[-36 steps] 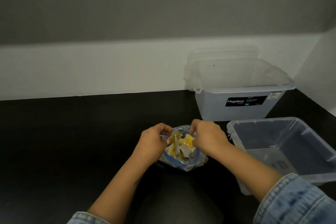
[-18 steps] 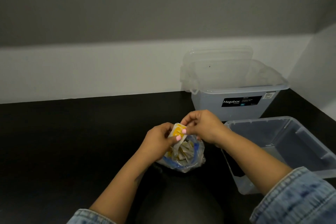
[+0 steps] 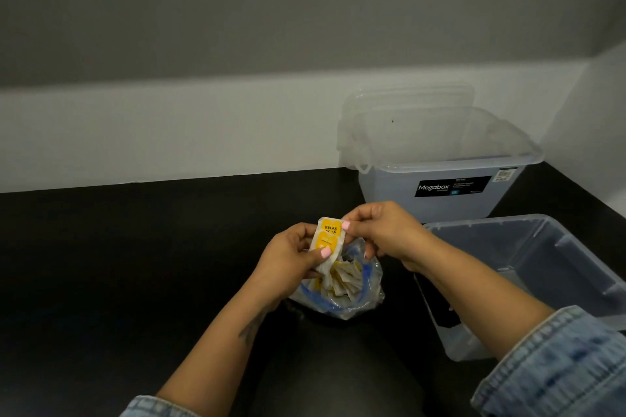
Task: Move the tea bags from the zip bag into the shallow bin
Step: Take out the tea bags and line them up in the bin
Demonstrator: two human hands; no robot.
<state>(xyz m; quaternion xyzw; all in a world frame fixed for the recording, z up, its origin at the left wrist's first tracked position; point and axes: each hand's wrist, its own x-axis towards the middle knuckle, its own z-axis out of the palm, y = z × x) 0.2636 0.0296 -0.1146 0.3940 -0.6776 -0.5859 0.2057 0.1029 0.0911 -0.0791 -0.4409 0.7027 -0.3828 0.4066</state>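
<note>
Both the left hand (image 3: 288,261) and right hand (image 3: 379,230) pinch one yellow tea bag (image 3: 328,240) above the open zip bag (image 3: 352,294) on the tabletop (image 3: 118,264), the shallow bin (image 3: 542,267) standing just right of the right-hand grip.

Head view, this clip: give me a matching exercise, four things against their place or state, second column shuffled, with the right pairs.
Things:
1. tea bag
2. zip bag
3. shallow bin
4. Megabox tub

Places or states:
A. against the back wall, lid off
B. pinched between both hands, above the table
C. on the table below the hands, open, packets inside
D. at the right, nearest the right arm, no tea bags seen in it

Pairs: 1-B, 2-C, 3-D, 4-A

The left hand and right hand both pinch the tea bag.
</note>
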